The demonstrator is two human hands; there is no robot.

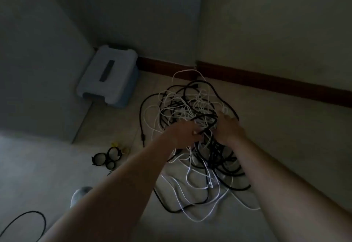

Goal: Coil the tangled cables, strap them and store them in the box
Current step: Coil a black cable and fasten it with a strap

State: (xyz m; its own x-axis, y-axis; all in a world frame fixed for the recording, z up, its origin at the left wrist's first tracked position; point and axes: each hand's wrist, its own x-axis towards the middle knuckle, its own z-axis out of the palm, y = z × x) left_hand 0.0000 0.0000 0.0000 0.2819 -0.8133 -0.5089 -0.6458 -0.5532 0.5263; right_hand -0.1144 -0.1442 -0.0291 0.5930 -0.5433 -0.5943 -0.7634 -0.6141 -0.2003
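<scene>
Head: left hand grips cables, right hand touches.

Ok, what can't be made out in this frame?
Head view, dim throughout.
1. Inside of the box: hidden, its lid is on.
2. Grip of the left hand and right hand: fingertips buried in the cables.
3. Number of straps: too small and dark to count.
4. Rest of the loose black cable, bottom left: cut off by the frame edge.
</scene>
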